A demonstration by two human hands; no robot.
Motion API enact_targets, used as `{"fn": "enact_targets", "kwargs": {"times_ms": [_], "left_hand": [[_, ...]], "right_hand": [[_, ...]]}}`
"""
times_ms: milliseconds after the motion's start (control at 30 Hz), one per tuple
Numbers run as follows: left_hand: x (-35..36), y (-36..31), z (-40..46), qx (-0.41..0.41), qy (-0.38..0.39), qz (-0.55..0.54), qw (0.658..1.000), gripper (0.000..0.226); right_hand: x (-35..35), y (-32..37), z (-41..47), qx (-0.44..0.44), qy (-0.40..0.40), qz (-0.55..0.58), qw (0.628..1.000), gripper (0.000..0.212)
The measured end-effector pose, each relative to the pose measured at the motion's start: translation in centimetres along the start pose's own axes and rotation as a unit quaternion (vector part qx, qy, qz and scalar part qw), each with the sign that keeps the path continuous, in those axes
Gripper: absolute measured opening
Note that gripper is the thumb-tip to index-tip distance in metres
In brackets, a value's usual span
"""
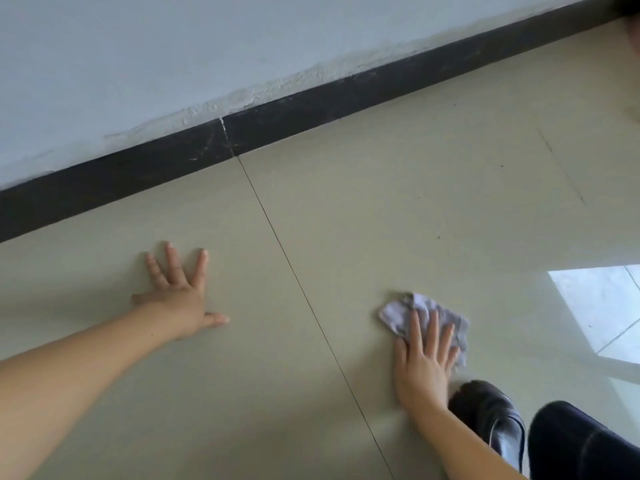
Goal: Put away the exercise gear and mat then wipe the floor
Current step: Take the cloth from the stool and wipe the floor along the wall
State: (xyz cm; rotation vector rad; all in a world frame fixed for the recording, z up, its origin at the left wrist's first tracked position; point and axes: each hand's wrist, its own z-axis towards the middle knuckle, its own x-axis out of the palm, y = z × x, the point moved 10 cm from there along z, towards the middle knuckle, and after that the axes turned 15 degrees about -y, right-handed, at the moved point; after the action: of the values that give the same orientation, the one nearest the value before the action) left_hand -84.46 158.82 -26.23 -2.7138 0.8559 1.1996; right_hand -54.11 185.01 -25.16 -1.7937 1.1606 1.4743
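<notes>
Right hand (424, 362) flat, fingers straight, pressing a crumpled pale cloth (420, 315) onto the beige tiled floor (398, 202), right of the grout line (298, 282). Left hand (183, 296) splayed flat on the floor, holding nothing, left of that line. Black skirting (311, 105) along the floor's far edge. Dark shoe (491, 417) just beside the right wrist.

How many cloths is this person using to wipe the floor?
1. A single crumpled pale cloth lies on the floor under the straight fingers of the right hand. The left hand rests flat on bare tile, holding nothing.
</notes>
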Motion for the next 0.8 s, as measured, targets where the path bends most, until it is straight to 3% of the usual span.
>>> {"fn": "enact_targets", "kwargs": {"times_ms": [133,267,400,467,567,700,800], "left_hand": [[-0.2,-0.1,-0.1,0.009,-0.003,-0.013,1.0,0.119],[0.2,0.1,0.4,0.003,-0.003,-0.007,1.0,0.12],[0.2,0.1,0.6,-0.014,0.005,-0.004,1.0,0.119],[0.1,0.0,0.5,-0.011,0.005,-0.006,1.0,0.119],[0.4,-0.2,0.5,-0.003,0.013,-0.013,1.0,0.119],[0.1,-0.1,0.4,-0.004,0.001,-0.008,1.0,0.118],[0.1,0.0,0.4,0.001,-0.003,-0.016,1.0,0.118]], "right_hand": [[-0.5,11.0,9.5,-0.095,-0.025,0.02,0.995,0.056],[-1.9,20.5,21.4,-0.145,0.059,-0.009,0.988,0.054],[-4.0,23.1,23.7,-0.212,0.1,-0.066,0.97,0.052],[-3.4,21.2,20.9,-0.205,0.044,-0.028,0.977,0.057],[-0.9,18.5,11.4,-0.269,-0.038,-0.016,0.962,0.058],[2.5,17.2,-4.9,-0.37,0.006,0.024,0.929,0.052],[3.8,18.2,-12.8,-0.485,0.054,0.077,0.87,0.034]]}}
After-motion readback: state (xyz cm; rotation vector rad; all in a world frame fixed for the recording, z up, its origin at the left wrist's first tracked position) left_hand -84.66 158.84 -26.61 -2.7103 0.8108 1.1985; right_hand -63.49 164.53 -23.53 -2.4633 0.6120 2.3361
